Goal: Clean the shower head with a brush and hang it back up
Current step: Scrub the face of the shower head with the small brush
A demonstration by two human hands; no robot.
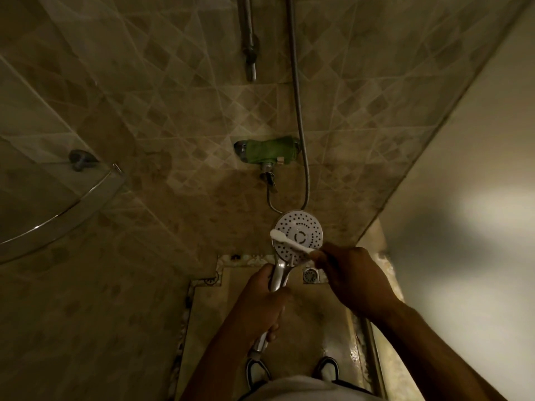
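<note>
The round chrome shower head [304, 227] faces up at me, its white spray plate dotted with holes. My left hand [260, 302] grips its chrome handle from below. My right hand [350, 273] holds a white brush [289, 241] by its handle end. The brush lies across the lower left of the spray plate, with its bristle end at the plate's left edge. The metal hose [298, 111] runs from the wall down behind the head.
A wall mixer tap wrapped in green cloth [269, 151] sits above the head. The vertical shower rail with its holder [249, 53] is higher up. A glass corner shelf [58, 218] juts from the left wall. A floor drain [310, 274] and my feet lie below.
</note>
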